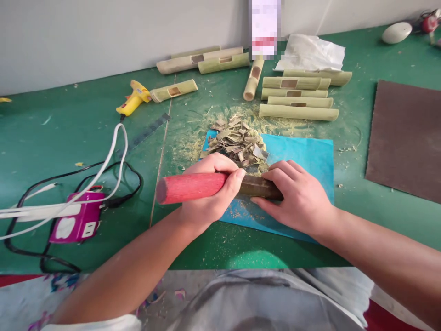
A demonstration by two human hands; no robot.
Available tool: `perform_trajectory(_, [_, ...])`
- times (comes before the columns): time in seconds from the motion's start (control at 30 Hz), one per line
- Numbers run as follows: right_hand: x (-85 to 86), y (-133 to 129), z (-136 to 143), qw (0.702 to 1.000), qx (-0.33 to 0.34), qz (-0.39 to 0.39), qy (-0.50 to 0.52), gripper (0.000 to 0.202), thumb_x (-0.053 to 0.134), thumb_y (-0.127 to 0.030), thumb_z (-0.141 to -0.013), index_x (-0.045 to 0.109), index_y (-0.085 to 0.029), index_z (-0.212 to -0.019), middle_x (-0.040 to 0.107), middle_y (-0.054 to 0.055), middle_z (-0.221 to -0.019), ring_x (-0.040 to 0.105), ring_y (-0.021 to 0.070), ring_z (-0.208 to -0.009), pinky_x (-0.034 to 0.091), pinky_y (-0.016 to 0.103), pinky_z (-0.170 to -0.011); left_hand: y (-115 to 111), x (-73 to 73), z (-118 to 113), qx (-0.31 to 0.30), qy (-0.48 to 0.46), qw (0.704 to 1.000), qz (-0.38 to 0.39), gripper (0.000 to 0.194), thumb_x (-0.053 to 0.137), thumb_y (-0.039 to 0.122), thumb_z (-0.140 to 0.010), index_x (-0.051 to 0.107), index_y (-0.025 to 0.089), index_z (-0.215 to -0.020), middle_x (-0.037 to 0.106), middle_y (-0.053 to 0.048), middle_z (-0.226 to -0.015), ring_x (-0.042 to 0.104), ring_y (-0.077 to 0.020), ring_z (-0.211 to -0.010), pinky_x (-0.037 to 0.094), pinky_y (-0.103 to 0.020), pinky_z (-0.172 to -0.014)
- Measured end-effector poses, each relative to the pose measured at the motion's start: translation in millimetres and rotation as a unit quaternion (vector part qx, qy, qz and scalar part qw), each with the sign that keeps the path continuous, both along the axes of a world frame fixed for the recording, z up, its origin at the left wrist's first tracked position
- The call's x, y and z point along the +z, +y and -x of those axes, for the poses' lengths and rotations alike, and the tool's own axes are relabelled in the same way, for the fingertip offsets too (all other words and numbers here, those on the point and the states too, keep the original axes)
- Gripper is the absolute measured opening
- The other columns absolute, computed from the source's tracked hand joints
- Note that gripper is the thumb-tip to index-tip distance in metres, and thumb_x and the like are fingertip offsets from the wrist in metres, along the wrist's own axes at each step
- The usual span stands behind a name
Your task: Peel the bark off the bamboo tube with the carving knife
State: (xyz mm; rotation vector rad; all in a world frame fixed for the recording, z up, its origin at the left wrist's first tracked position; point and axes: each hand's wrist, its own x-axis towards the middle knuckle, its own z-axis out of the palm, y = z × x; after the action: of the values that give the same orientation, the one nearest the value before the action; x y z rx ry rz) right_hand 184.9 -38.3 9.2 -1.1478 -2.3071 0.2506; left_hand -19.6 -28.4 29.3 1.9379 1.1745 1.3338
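My left hand point(215, 197) is wrapped round a thick, round red handle point(191, 188), whose blunt end points left. From beside my left thumb a dark brown piece point(258, 186) runs right into my right hand point(298, 197). The fingers and thumb of that hand are closed on its far end. I cannot tell whether the brown piece belongs to the red handle or is separate. Both hands are over a blue sheet point(299, 149). Just beyond them a heap of thin bamboo chips point(237, 140) lies partly on this sheet, with pale shavings around it.
Several bamboo tubes with cut openings point(298, 112) lie at the back. A yellow glue gun point(134, 99), white cables and a purple power adapter point(79, 218) are on the left. A dark brown sheet point(406, 138) lies on the right of the green table point(358, 239).
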Motion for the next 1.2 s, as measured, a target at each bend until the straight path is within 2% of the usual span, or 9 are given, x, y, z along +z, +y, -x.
perform_trajectory(0.23, [-1.8, -5, 6, 0.999, -0.028, 0.001, -0.018, 0.026, 0.069, -0.04, -0.085, 0.059, -0.018, -0.091, 0.064, 0.01, -0.086, 0.058, 0.0254, -0.078, 0.05, 0.038, -0.065, 8, -10.1, -2, 0.014, -0.063, 0.998, -0.015, 0.018, 0.066, 0.025, -0.09, 0.063, 0.017, -0.074, 0.067, 0.0, -0.071, 0.062, -0.0107, -0.063, 0.05, -0.026, -0.061])
perform_trajectory(0.37, [-2.9, -7, 8, 0.999, -0.033, -0.006, -0.026, 0.025, 0.068, -0.04, -0.086, 0.058, -0.019, -0.094, 0.064, 0.009, -0.086, 0.058, 0.0252, -0.078, 0.05, 0.037, -0.066, 12, -12.3, -3, 0.015, -0.051, 0.998, -0.02, 0.021, 0.067, 0.028, -0.091, 0.062, 0.017, -0.073, 0.065, 0.001, -0.068, 0.059, -0.0092, -0.06, 0.049, -0.024, -0.06])
perform_trajectory(0.57, [-4.6, -9, 10, 0.998, -0.04, -0.027, -0.046, 0.023, 0.063, -0.041, -0.09, 0.056, -0.019, -0.086, 0.063, 0.009, -0.083, 0.056, 0.0237, -0.074, 0.047, 0.035, -0.063, 11, -10.0, -7, 0.032, -0.019, 0.999, -0.032, 0.026, 0.064, 0.03, -0.092, 0.061, 0.017, -0.071, 0.063, 0.001, -0.066, 0.058, -0.0083, -0.059, 0.049, -0.023, -0.059])
perform_trajectory(0.77, [-6.2, -13, 14, 0.995, -0.049, -0.044, -0.081, 0.023, 0.063, -0.041, -0.09, 0.058, -0.019, -0.085, 0.064, 0.009, -0.086, 0.057, 0.0227, -0.076, 0.046, 0.033, -0.062, 15, -18.6, -8, 0.043, 0.027, 0.993, -0.102, 0.024, 0.063, 0.029, -0.092, 0.057, 0.018, -0.071, 0.06, 0.002, -0.065, 0.057, -0.0091, -0.059, 0.046, -0.025, -0.06])
perform_trajectory(0.97, [-6.2, -15, 18, 0.993, -0.052, -0.041, -0.094, 0.023, 0.065, -0.04, -0.089, 0.059, -0.018, -0.086, 0.064, 0.008, -0.086, 0.057, 0.0226, -0.077, 0.045, 0.033, -0.063, 17, -28.1, -10, 0.066, -0.04, 0.989, -0.125, 0.026, 0.059, 0.027, -0.094, 0.056, 0.018, -0.07, 0.059, 0.002, -0.063, 0.055, -0.0079, -0.054, 0.045, -0.023, -0.055])
perform_trajectory(1.07, [-6.0, -15, 18, 0.994, -0.046, -0.041, -0.093, 0.022, 0.066, -0.039, -0.088, 0.06, -0.018, -0.087, 0.063, 0.008, -0.086, 0.057, 0.0227, -0.078, 0.045, 0.033, -0.064, 16, -27.5, -12, 0.071, -0.07, 0.989, -0.113, 0.024, 0.06, 0.027, -0.094, 0.057, 0.017, -0.072, 0.062, 0.002, -0.064, 0.056, -0.0075, -0.053, 0.046, -0.022, -0.053])
perform_trajectory(1.2, [-6.3, -15, 17, 0.994, -0.046, -0.041, -0.093, 0.022, 0.065, -0.039, -0.089, 0.06, -0.018, -0.087, 0.063, 0.008, -0.086, 0.056, 0.0228, -0.077, 0.044, 0.034, -0.064, 15, -23.9, -13, 0.053, -0.052, 0.992, -0.103, 0.023, 0.062, 0.025, -0.093, 0.06, 0.017, -0.071, 0.063, 0.002, -0.064, 0.058, -0.0068, -0.055, 0.049, -0.021, -0.058])
